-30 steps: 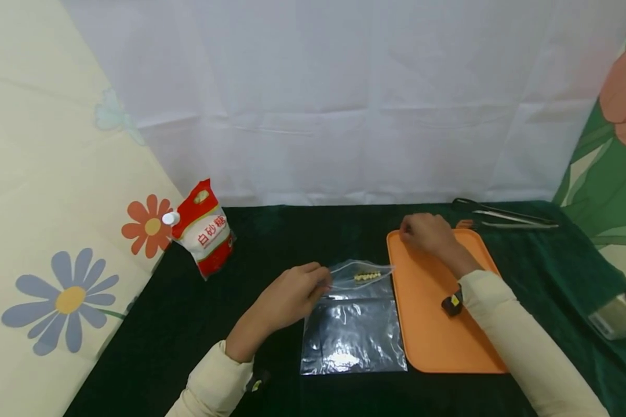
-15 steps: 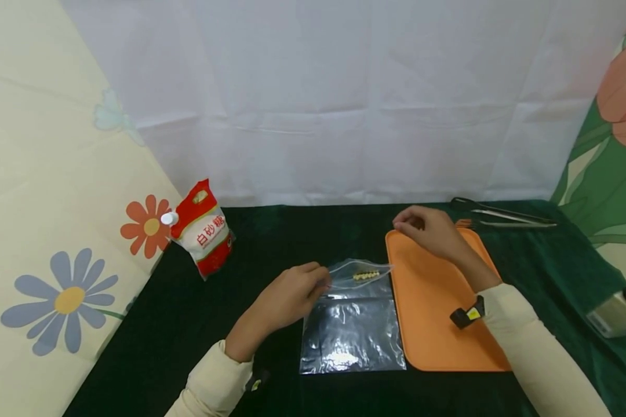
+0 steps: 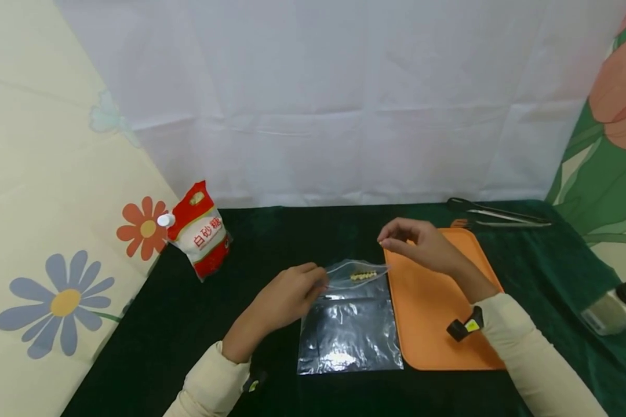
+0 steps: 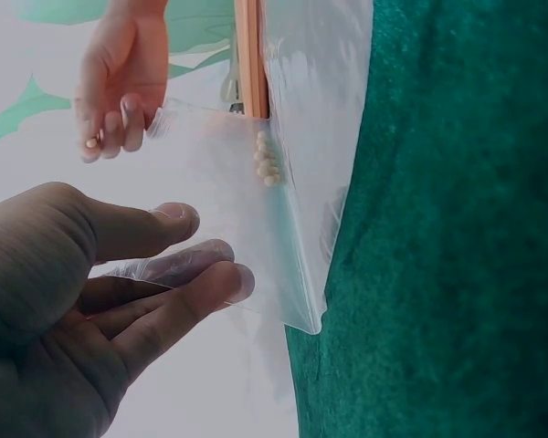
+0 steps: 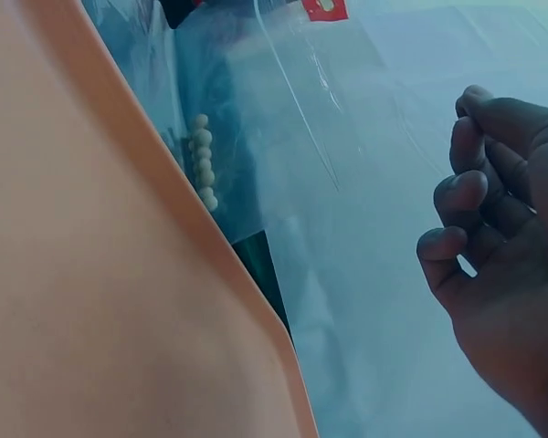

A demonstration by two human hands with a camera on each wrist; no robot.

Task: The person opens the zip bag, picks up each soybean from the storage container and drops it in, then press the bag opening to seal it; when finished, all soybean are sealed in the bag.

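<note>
A clear zip bag (image 3: 350, 330) lies flat with its mouth parted at the far end. Just inside that mouth sit several small pale-yellow beans (image 3: 363, 276) in a row. My left hand (image 3: 292, 292) pinches the left edge of the bag's mouth between thumb and fingers. Above the far left corner of the orange tray (image 3: 438, 324), my right hand (image 3: 422, 246) pinches one small pale-yellow bean (image 4: 92, 142) at its fingertips. In the right wrist view the bean is hidden behind the fingertips.
A red and white sugar bag (image 3: 200, 231) with a white cap stands at the back left. Tongs (image 3: 501, 214) lie behind the tray. A dark-lidded jar (image 3: 612, 310) stands at the right. Dark green cloth covers the table, with a white sheet behind.
My right hand has lifted from the tray's far end and moved left toward the bag's mouth, turning so its pinched fingertips show. My left hand holds the bag edge as before.
</note>
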